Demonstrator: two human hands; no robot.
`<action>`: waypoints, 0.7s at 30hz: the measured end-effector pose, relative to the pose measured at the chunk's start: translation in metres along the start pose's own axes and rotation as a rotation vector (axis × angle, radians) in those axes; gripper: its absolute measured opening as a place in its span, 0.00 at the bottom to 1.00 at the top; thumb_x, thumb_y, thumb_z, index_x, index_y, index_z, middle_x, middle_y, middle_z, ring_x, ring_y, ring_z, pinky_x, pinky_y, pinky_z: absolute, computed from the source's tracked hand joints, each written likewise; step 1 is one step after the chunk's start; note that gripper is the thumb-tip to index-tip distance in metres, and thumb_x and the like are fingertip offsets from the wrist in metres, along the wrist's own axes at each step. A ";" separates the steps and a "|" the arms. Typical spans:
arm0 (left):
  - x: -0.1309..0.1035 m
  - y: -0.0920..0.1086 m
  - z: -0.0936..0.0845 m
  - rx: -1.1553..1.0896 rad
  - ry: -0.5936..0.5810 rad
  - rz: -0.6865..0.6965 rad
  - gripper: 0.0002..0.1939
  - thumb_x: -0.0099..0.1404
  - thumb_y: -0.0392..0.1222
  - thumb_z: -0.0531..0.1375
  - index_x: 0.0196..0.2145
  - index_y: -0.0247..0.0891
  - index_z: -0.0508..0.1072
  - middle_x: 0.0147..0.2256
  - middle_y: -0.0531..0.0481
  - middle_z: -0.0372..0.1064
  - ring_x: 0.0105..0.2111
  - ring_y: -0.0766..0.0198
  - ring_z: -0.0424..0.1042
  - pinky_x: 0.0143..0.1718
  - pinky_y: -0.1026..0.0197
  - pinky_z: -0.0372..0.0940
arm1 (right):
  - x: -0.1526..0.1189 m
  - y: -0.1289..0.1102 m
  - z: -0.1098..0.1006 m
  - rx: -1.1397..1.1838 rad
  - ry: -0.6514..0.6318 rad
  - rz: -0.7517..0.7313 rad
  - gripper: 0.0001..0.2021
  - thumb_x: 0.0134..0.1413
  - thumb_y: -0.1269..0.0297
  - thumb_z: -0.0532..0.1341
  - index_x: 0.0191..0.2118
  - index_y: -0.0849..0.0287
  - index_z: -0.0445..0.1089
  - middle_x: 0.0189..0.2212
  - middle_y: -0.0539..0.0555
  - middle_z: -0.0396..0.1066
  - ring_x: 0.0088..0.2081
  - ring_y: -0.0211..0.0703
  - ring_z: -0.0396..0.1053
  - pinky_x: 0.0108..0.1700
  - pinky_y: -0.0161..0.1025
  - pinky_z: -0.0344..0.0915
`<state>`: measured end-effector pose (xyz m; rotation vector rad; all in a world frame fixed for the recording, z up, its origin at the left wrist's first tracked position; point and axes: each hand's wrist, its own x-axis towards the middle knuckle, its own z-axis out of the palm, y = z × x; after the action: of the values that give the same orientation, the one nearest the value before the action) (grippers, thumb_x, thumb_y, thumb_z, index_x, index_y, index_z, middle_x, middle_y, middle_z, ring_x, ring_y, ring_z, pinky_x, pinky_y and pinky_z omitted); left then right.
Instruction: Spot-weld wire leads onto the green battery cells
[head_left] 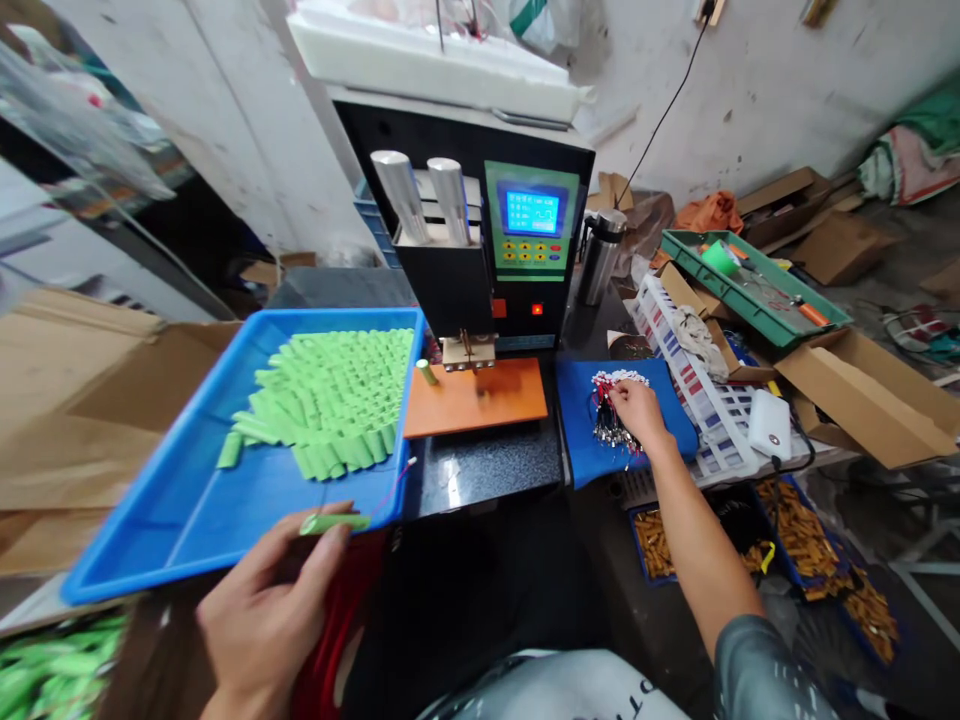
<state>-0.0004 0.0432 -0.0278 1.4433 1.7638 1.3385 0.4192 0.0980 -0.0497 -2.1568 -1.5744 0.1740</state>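
Note:
My left hand [277,590] pinches a green cylindrical battery cell [337,522] just in front of the blue tray [202,530]. A thin lead with a small white connector runs up from near this cell over the tray's rim. Inside the tray lie many green cells [337,390], packed close together. On a blue cloth [671,385] to the right, my right hand [637,410] has its fingers closed at a pile of connector leads [607,430] with white plugs and red and black wires. Whether a lead is between those fingertips is hidden.
A spot welding machine [525,300] with a lit screen stands in the middle, over an orange plate [517,395]. One green cell [427,372] stands upright on that plate. To the right are a steel flask [601,260], a green tray [750,290] and a cardboard box [870,395].

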 end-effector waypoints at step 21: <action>-0.031 -0.018 -0.014 -0.191 0.081 -0.063 0.24 0.54 0.57 0.65 0.41 0.36 0.79 0.38 0.47 0.78 0.36 0.57 0.75 0.44 0.56 0.71 | 0.009 0.014 -0.002 0.642 0.364 0.167 0.11 0.49 0.57 0.60 0.28 0.60 0.70 0.25 0.51 0.72 0.29 0.41 0.67 0.36 0.36 0.63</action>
<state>-0.0102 0.0102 -0.0451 1.2365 1.6650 1.5063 0.4354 0.1026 -0.0522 -1.6860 -0.9613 0.2772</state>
